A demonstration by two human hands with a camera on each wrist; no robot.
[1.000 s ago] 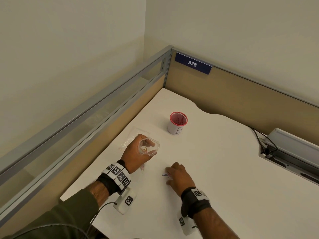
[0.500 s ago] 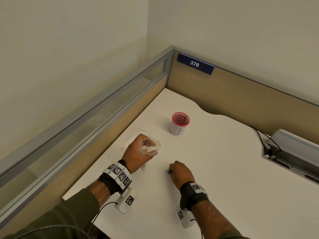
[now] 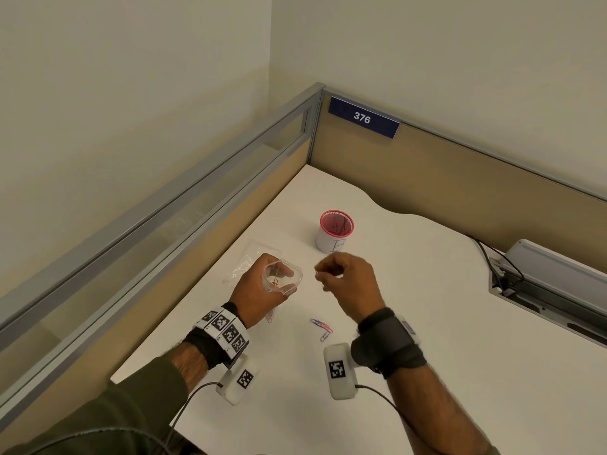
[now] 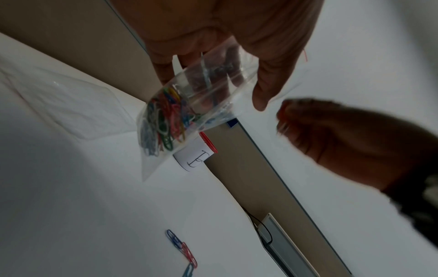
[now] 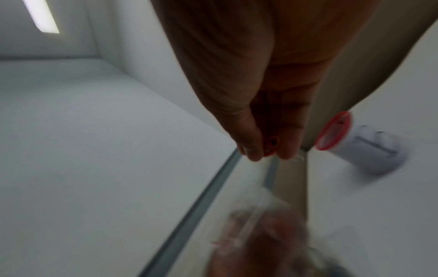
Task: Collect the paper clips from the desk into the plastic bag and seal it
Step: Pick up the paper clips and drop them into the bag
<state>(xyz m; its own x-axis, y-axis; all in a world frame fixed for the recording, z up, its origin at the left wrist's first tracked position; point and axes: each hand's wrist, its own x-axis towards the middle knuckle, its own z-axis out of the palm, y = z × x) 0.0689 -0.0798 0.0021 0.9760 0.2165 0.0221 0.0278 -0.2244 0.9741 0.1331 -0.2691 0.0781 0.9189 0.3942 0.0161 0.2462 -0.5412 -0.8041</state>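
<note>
My left hand (image 3: pixel 262 290) grips a clear plastic bag (image 3: pixel 283 277) above the white desk (image 3: pixel 410 339), its mouth held open. Several coloured paper clips (image 4: pixel 166 120) lie in the bag's bottom. My right hand (image 3: pixel 341 277) hovers just right of the bag's mouth, fingers curled. It pinches a red paper clip (image 5: pixel 271 147) between thumb and fingertips. Blue and red paper clips (image 3: pixel 322 328) lie on the desk below the right hand; these loose clips (image 4: pixel 181 245) show again in the left wrist view.
A white cup with a red rim (image 3: pixel 335 233) stands behind the hands. Another flat clear bag (image 3: pixel 251 261) lies left of the held one. Partition walls (image 3: pixel 427 178) close the desk's left and back. A cable box (image 3: pixel 551 277) sits at the right.
My right hand has lifted off the desk with a clip and moved up toward the bag's mouth. The left hand holds the bag in about the same place.
</note>
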